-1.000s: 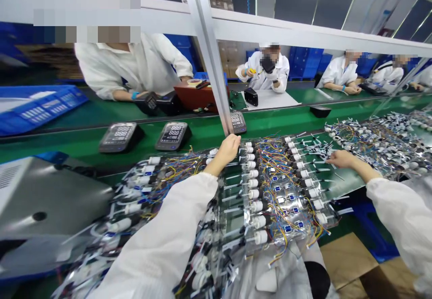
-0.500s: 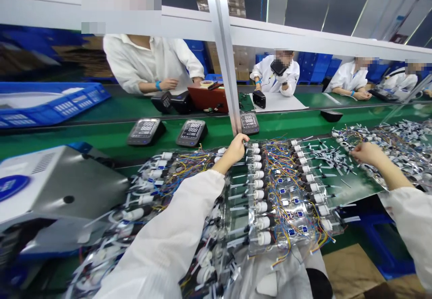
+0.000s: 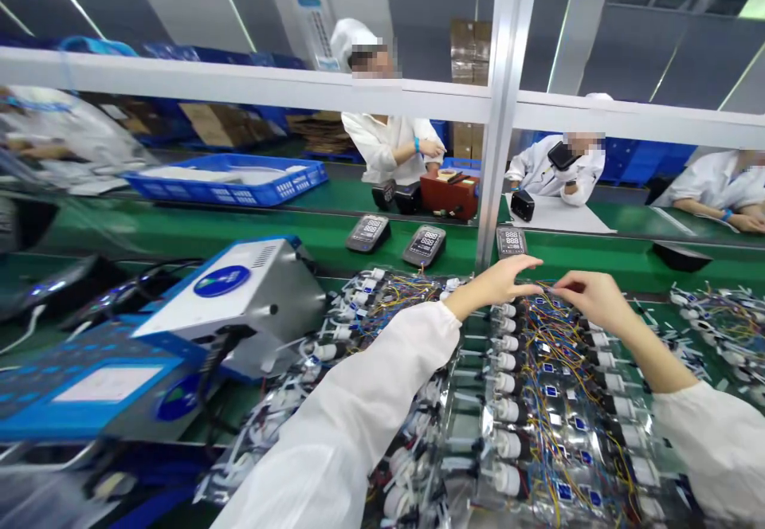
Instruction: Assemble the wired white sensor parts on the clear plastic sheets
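"Where are the hands held?"

"Both are held over the far end of a layout of wired parts, the left hand [image 3: 499,282] at its left and the right hand [image 3: 594,299] at its right, with the fingertips near each other."

"Is anything gripped?"

"The left hand's thumb and fingers are parted, and nothing can be made out between them. In the right hand, thumb and forefinger are brought close together; whether something small is pinched there cannot be told."

"How are the parts laid out?"

"On clear plastic [image 3: 488,416] over the green bench [image 3: 472,328], white cylinders [image 3: 507,445] are lined up along both sides. Coloured wires [image 3: 541,354] are tangled between them, and small blue pieces [image 3: 551,391] are spread among the wires."

"And around them?"

"Three display units [image 3: 424,245] are stood beyond the parts, one just behind the left hand. On the left, a grey machine [image 3: 287,306] is placed. Farther back, a black device [image 3: 562,154] is held up by a co-worker in white."
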Demonstrator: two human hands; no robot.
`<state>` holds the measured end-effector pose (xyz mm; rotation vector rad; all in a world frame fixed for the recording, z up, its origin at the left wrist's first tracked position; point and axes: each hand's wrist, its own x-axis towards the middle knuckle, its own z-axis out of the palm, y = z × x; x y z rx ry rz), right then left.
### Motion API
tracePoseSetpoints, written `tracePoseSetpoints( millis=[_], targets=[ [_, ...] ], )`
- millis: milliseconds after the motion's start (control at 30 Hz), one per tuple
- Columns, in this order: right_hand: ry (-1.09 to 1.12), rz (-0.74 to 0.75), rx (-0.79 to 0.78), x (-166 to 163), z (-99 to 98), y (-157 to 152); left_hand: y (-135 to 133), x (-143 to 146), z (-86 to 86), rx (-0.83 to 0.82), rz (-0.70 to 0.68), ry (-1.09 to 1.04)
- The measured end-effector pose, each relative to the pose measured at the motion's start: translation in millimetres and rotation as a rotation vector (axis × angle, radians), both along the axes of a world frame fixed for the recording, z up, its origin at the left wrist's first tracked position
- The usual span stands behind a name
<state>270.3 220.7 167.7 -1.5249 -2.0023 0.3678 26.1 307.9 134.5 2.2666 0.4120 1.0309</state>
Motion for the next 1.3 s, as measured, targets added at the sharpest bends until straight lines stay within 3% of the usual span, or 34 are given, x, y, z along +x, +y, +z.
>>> tracePoseSetpoints(
  millis=[133, 233, 367, 533, 700, 833, 1033, 1300],
  targets=[
    [0.185, 0.014, 0.029, -35, -16.7, 38, 16, 0, -2.7, -0.096, 0.007, 0.076],
    [0.373, 0.036, -0.035, -41, -39.1, 55, 25, -3, -24.1, -0.234, 0.068, 0.008],
    [0.47, 0.036, -0.068, -46, -72.5, 67, 29, -4, -53.3, -0.364, 0.04, -0.081],
    [0.419, -0.005, -0.042, -51, -104.0, 80, 39, -6, -70.9, -0.344, 0.181, -0.086],
    [0.127, 0.053, -0.007, -50, -125.7, 83, 49, -8, -82.9, -0.354, 0.282, -0.131],
    [-0.11, 0.128, 0.022, -54, -130.3, 82, 49, -8, -82.9, -0.301, 0.303, -0.133],
    [-0.354, 0.134, 0.057, -58, -121.0, 85, 51, 4, -70.6, -0.19, 0.355, -0.134],
    [-0.343, 0.005, 0.19, -59, -126.9, 80, 46, 2, -81.1, -0.106, 0.371, -0.059]
  ],
)
